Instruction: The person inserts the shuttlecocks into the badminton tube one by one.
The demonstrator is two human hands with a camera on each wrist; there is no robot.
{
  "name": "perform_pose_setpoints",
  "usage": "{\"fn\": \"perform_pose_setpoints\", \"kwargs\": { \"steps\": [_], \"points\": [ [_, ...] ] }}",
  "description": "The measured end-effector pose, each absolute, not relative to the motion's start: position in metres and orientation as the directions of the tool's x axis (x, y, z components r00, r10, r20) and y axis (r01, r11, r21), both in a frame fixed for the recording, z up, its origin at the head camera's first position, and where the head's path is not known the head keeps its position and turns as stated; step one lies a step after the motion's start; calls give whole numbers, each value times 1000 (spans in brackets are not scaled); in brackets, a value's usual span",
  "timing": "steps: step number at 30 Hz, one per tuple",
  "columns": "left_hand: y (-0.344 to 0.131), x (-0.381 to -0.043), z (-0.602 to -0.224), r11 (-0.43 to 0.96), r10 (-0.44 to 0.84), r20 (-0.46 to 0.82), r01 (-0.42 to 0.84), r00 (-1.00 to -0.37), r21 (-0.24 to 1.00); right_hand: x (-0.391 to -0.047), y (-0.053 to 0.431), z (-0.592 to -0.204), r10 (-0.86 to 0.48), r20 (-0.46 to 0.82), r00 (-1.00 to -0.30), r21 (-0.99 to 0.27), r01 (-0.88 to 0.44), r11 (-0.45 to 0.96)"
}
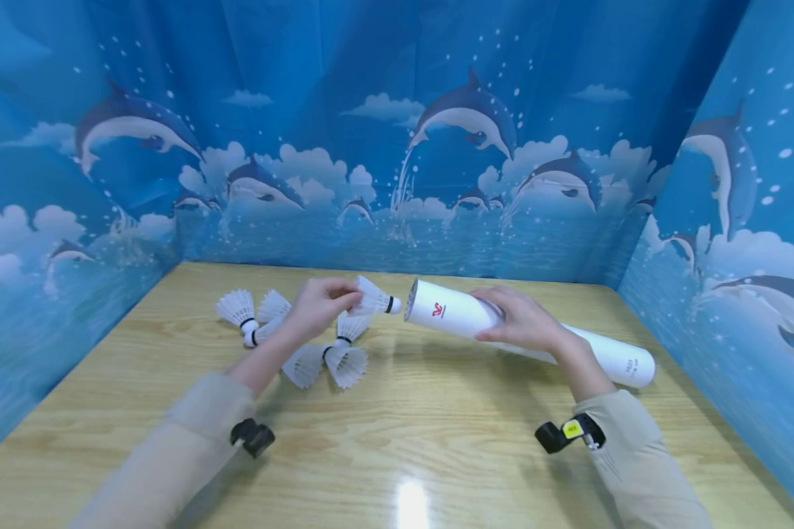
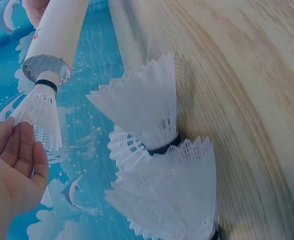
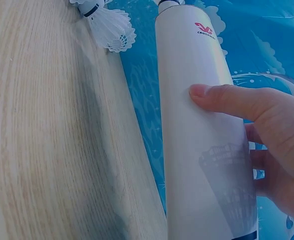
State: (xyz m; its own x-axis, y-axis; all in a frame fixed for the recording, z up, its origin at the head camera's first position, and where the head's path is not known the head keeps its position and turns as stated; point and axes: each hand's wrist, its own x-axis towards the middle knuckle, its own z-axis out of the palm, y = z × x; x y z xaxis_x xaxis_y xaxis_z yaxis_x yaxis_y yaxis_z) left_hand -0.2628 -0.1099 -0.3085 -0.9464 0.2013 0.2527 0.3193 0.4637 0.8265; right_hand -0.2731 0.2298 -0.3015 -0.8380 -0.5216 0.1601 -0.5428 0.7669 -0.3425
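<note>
on the head cam i've got the left hand [image 1: 320, 308] pinching a white shuttlecock [image 1: 373, 297] by its skirt, cork aimed at the open mouth of a long white tube [image 1: 456, 310] and just beside it. the right hand [image 1: 517, 319] is wrapped over the tube's middle, and the thing sits slantwise with its mouth end up off the wood; can't tell from here if the far end touches the table [image 1: 430, 426]. some loose shuttlecocks [image 1: 345, 364] lie in two little bunches around the left forearm, and there's a dolphin curtain [image 1: 344, 110] behind everything. beige sleeves [image 1: 179, 433] on both arms, fwiw. flipping to my left wrist feed, thumb and fingers are on the skirt's open end, and the cork overlaps the tube mouth, though i can't tell if it's past the rim. white mesh shows inside the tube, and a few of the loose ones look huge up close on the wood. right wrist feed: thumb lies across the tube, fingers curl round the other side, so that's a proper grip. red logo [image 3: 204, 28] near the mouth, gray shuttlecock print [image 3: 230, 182] lower down.
</note>
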Motion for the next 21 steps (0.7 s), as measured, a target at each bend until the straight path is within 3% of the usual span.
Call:
{"fn": "perform_pose_setpoints", "kwargs": {
  "steps": [21],
  "points": [
    [-70, -273, -313, 335, 209, 229, 290, -951, 897, -270, 225, -301, -552, 180, -814, -329, -578, 746]
  ]
}}
